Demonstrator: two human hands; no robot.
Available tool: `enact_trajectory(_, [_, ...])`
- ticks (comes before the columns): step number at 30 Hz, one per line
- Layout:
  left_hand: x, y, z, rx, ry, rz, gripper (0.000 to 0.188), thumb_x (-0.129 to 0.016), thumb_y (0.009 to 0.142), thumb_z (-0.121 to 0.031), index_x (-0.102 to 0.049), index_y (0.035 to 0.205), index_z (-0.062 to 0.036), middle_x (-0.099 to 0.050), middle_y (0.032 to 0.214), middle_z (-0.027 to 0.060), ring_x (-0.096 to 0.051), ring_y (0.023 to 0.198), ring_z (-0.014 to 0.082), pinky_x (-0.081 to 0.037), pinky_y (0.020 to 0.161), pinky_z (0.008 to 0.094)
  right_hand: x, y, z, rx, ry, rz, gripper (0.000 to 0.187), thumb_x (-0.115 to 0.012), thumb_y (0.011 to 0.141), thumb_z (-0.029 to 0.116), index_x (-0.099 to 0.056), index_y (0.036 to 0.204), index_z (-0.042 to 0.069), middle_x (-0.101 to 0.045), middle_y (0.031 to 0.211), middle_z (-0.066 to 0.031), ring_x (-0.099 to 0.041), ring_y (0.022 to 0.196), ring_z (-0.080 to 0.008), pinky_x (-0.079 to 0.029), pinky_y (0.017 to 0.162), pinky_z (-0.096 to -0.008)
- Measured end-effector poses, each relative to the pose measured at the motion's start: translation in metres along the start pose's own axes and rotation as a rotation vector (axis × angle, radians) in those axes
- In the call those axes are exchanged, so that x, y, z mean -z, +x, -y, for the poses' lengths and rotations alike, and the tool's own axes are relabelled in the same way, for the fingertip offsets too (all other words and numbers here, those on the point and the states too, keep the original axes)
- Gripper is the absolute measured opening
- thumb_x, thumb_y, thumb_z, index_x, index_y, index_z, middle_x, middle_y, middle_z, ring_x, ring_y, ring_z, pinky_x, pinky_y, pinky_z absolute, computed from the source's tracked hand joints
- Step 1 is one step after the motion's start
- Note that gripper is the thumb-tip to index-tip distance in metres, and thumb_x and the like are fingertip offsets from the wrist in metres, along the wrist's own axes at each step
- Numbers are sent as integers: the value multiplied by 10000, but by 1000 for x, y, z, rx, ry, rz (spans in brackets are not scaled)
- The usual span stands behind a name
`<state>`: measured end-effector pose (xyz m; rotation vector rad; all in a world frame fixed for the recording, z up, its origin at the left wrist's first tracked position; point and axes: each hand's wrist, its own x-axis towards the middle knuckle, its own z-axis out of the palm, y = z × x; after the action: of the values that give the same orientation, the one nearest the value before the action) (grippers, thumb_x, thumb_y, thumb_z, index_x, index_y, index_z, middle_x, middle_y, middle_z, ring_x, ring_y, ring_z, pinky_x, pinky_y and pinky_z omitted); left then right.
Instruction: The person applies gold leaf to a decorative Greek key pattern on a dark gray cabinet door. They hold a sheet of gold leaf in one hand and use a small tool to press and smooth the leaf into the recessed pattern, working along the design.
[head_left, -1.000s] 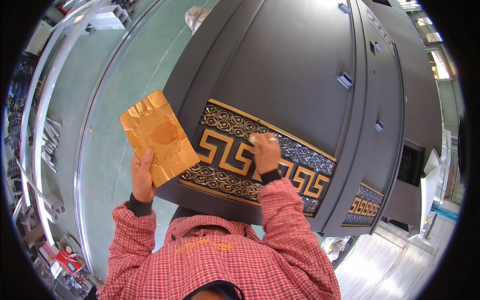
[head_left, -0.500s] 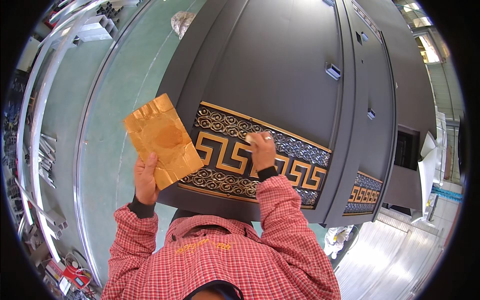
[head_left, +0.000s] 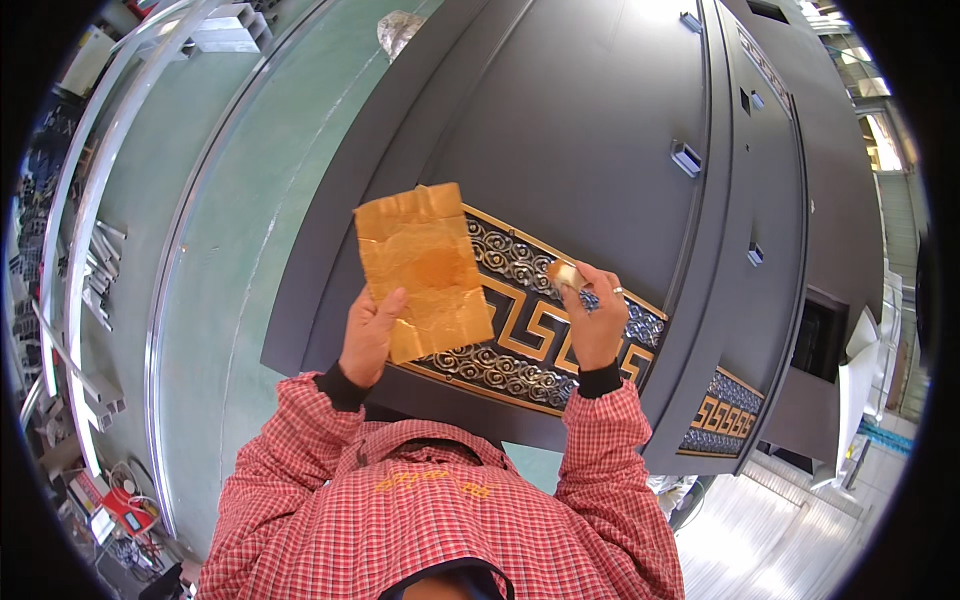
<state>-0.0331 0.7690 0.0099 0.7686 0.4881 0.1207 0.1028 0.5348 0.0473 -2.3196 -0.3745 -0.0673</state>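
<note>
My left hand [head_left: 370, 335] pinches the lower left edge of a creased, gold-coloured sheet [head_left: 425, 225], thumb on top. A round orange-brown smear [head_left: 435, 272] marks the sheet's middle. In the fingers of my right hand [head_left: 600, 325] is a small pale applicator [head_left: 567, 275] with an orange-brown tip; whether it is a brush or a sponge I cannot tell. That tip is over the upper scroll row of a decorative band [head_left: 510, 258] on a dark grey door panel [head_left: 560, 120]. Gold key-pattern strips [head_left: 530, 325] run between two rows of dark scrolls. The sheet covers the band's left end.
Metal brackets [head_left: 686, 158] stick up from the dark panel. A second patterned band [head_left: 722, 412] lies farther right. Long metal rails [head_left: 110, 160] and stacked metal tubes [head_left: 100, 270] lie at the left on the green floor [head_left: 215, 300]. A red device [head_left: 128, 510] stands at the lower left.
The gold sheet has moved right and turned more upright, now overlapping the band's left end. My right hand has shifted right along the band, its applicator now showing more. The view has shifted slightly.
</note>
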Motion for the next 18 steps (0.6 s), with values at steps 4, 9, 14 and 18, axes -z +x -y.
enact_trajectory(4, [-18,-6,16,20,21,26,295,-483,975,-149,-477,1232,-4,-610,1140,69,-599,981,131,-493,844,276,2,-1,52,220,83,61,278,-701,708,19,-653,980,46,-611,918,-79,-589,833,-247,-478,731,-337])
enact_trajectory(9, [-37,-10,30,-6,22,27,296,-484,972,-145,-470,1234,-7,-598,1154,64,-590,988,121,-491,848,271,1,-1,52,454,-87,108,285,-697,649,11,-649,921,82,-596,863,-45,-566,773,-251,-470,672,-354])
enact_trajectory(14, [-43,-11,37,14,65,20,298,-488,967,-134,-465,1236,-8,-591,1165,66,-587,1000,125,-493,851,275,13,0,50,432,-85,104,253,-685,646,11,-644,883,87,-586,841,-49,-562,765,-252,-467,658,-355])
enact_trajectory(18, [-37,-9,38,9,43,-37,300,-491,965,-127,-464,1240,-10,-592,1165,75,-596,1000,140,-501,848,285,20,4,27,387,-92,77,246,-683,646,-2,-640,873,85,-589,841,-56,-570,777,-261,-478,671,-358])
